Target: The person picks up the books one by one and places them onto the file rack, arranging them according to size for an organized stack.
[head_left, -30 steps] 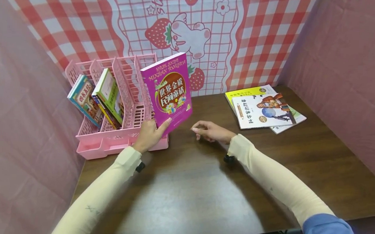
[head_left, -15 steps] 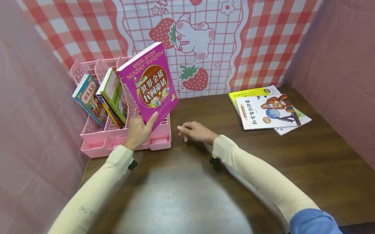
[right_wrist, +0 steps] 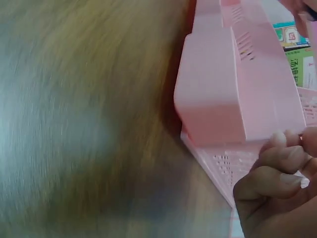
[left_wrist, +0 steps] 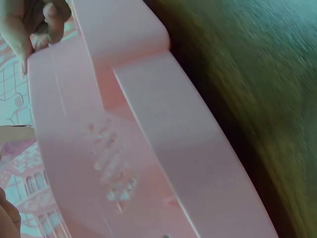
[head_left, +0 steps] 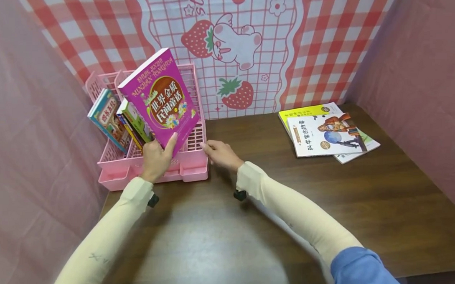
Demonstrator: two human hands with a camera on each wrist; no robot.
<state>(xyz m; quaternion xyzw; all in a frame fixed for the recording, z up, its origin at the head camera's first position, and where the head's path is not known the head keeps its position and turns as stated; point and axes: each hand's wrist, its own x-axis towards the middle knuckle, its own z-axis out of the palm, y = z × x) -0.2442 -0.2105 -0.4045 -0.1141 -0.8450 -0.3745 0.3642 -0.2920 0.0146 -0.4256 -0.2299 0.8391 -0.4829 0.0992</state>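
Book with a magenta paper cover and a brown oval title panel [head_left: 163,102], held at a tilt over a pink perforated plastic rack [head_left: 191,159]

The left hand [head_left: 157,158] grips the magenta book by its lower end, thumb laid flat on the front cover. The book leans toward the rack's left side, front cover facing the camera, and hides much of the rack's middle; whether its lower edge touches the rack cannot be told. The right hand [head_left: 223,154] pinches the front right corner of the rack, thumb and curled fingers at the rim, as both wrist views show.

The rack stands on a brown wood-grain tabletop [head_left: 209,225]. A blue-covered book with a pictorial front [head_left: 109,121] leans in its leftmost compartment; a green-covered book with a white spine [head_left: 136,120] leans in the next, beside a thin yellow-edged volume [head_left: 133,136].

Well apart, at the right rear of the tabletop, a white-covered book with a blue globe picture [head_left: 321,139] overlaps a yellow-covered book [head_left: 305,111]. Behind hangs a red-and-white checked cloth with strawberry motifs [head_left: 326,57].
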